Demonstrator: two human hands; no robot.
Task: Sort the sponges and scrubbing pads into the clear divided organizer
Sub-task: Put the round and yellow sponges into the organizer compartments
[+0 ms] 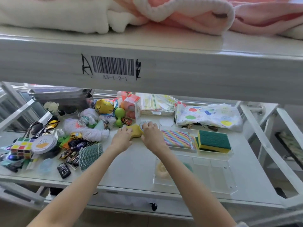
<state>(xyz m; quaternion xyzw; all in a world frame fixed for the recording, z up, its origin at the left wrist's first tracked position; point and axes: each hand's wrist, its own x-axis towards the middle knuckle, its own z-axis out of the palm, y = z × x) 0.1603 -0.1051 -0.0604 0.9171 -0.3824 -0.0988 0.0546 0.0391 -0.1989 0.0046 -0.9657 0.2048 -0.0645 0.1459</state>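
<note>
Hands are both out over the white shelf point(131, 164), meeting at a yellow sponge point(134, 130) that sits mid-shelf, just left of the clear organizer point(213, 163). Left hand point(122, 138) lies on the sponge's near-left end, fingers curled down over it, so it's got some kind of hold, though how firm is hard to say. Right hand point(151, 134) is pressed against the sponge's right side with fingers bent; can't tell if it's actually gripping the sponge or the little silvery scrubber point(144, 124) peeking out right above its knuckles.

Organizer stuff: the far-left compartment has a rainbow-striped pad point(177, 138) lying flat, and the far-right one holds stacked green-and-yellow sponges point(214, 141), green side up. Near compartments look mostly bare, except something pale and round point(161, 169) in the near-left one, partly hidden by the right forearm, plus a hint of green next to it.

Left side of the shelf is a junk pile: cube puzzle point(22, 148), round tin point(44, 143), toy cars point(70, 154), white yarn point(91, 134), a green scouring pad stack point(90, 155), sunglasses point(42, 126). Farther back there's a green plastic toy point(119, 117) and a spotted cloth point(208, 117). Upper shelf edge has a barcode label point(113, 67), with towels point(147, 12) on top.
</note>
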